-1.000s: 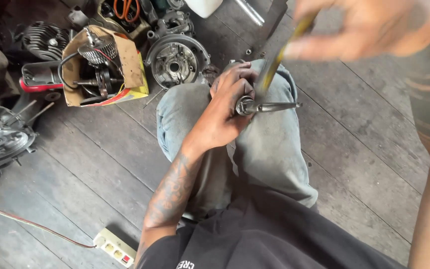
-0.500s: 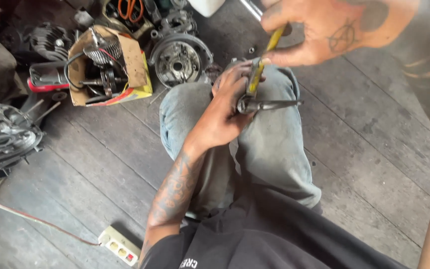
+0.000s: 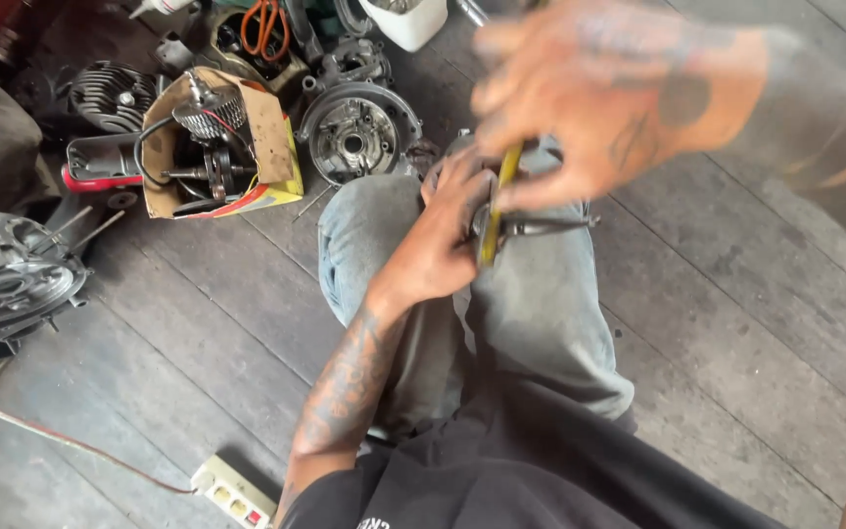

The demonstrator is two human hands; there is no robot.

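Yellow-handled tool [image 3: 497, 201] sits pinched in the blurred right hand [image 3: 599, 98], its tip at what looks like a small metal part [image 3: 531, 227] clasped tight by the left hand [image 3: 443, 245] on the denim-clad knee [image 3: 540, 294].

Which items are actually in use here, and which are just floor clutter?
In use:
left hand gripping metal part
right hand holding yellow-handled tool

Lying about:
cardboard box of parts
round engine cover
power strip
orange-handled pliers

Matt grey wooden floor [image 3: 198, 333], dull metal engine cover [image 3: 354, 132], torn cardboard box [image 3: 266, 127]
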